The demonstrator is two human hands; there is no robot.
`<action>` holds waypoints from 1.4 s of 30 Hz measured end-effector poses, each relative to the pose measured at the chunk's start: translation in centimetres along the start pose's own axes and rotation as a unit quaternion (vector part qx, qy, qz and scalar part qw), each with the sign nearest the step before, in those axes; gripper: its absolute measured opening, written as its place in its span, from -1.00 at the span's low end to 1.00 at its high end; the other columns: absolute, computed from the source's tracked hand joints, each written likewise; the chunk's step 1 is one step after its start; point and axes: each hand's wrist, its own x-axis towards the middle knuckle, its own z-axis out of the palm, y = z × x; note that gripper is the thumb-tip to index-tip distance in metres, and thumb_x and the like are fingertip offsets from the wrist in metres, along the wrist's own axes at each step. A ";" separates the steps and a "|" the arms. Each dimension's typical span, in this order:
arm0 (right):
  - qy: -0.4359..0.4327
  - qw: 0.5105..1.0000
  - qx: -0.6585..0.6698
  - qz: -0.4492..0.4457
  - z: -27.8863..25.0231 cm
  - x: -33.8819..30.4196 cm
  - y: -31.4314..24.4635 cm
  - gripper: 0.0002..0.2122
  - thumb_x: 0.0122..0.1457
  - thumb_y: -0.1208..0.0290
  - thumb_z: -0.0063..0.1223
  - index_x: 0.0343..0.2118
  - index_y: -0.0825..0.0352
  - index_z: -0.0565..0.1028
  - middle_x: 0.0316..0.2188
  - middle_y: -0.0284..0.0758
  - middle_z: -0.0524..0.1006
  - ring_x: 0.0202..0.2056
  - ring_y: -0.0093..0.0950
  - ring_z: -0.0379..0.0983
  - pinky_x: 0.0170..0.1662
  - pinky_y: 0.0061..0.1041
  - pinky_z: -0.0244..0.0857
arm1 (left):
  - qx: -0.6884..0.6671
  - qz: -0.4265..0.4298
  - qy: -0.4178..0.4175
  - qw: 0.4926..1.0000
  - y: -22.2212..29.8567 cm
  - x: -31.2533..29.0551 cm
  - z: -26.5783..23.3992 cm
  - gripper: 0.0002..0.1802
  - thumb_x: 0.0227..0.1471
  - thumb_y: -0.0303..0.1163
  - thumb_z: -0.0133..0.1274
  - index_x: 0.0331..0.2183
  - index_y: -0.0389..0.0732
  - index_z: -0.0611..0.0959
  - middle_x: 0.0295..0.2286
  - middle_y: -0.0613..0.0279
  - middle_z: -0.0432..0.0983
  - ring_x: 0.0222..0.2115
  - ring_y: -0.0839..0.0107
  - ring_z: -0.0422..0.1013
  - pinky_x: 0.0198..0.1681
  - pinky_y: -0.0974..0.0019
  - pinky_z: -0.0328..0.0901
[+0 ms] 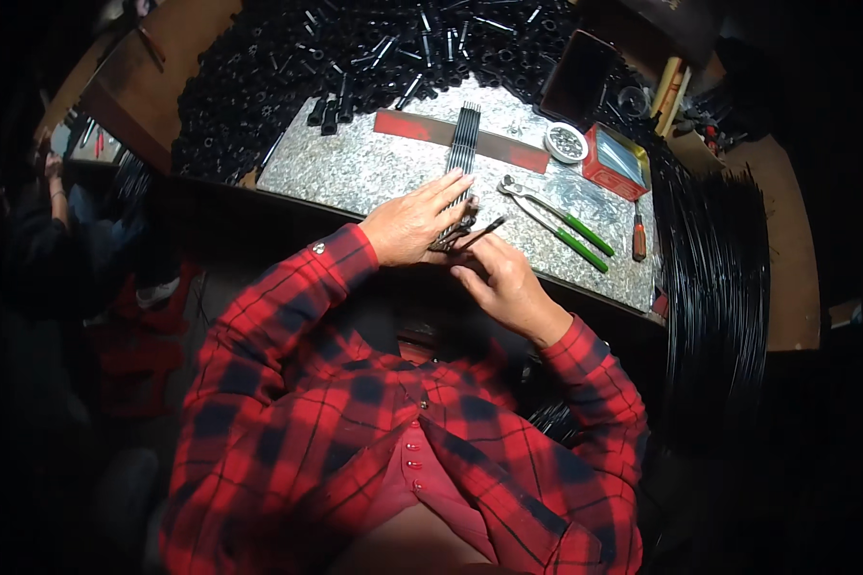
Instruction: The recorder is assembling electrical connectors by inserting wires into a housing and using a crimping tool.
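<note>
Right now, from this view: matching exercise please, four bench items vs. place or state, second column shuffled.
Column one
1. Green-handled metal pincers
2. Round white dish of small silvery pieces
3. Bundle of slim dark metal rods
4. Screwdriver with an orange-and-dark handle

Column two
A. Crossing the flat red-and-grey bar, partly under the left hand
B. Near the right edge of the speckled grey tabletop
C. Lying with handles toward the lower right
D. Just left of the red rectangular box

Pairs: 1-C, 2-D, 3-A, 4-B
</note>
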 end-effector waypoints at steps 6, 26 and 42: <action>-0.012 0.999 -0.030 -0.015 -0.7 0.2 -0.4 -0.76 -0.06 0.58 0.10 -0.26 0.42 0.41 -0.37 -0.16 0.44 -0.33 -0.21 0.42 -0.29 -0.41 0.30 | 0.028 0.013 -0.039 0.999 0.0 0.6 -0.3 -0.16 -0.23 0.04 0.13 0.02 -0.25 0.32 0.11 -0.03 0.05 0.14 0.02 -0.01 0.14 0.07 0.01; 0.063 0.846 -0.445 0.287 -19.6 3.0 14.8 -0.87 -0.05 0.57 0.04 -0.40 0.43 0.52 -0.39 -0.06 0.50 -0.32 -0.14 0.45 -0.23 -0.30 0.32 | 0.046 -0.071 -0.057 0.995 0.6 0.8 -0.9 0.14 -0.44 0.30 0.15 0.12 -0.15 0.19 0.11 -0.10 0.01 0.12 -0.07 -0.02 0.15 0.01 -0.03; 0.093 0.818 -0.555 0.115 -15.3 7.2 12.6 -0.85 -0.11 0.62 -0.07 -0.43 0.36 0.49 -0.40 -0.18 0.45 -0.26 -0.22 0.38 -0.19 -0.32 0.31 | -0.003 -0.086 -0.039 0.996 0.8 0.7 -1.0 0.21 -0.49 0.24 0.22 0.11 -0.29 0.15 0.12 -0.11 -0.01 0.16 0.00 -0.08 0.18 0.04 -0.07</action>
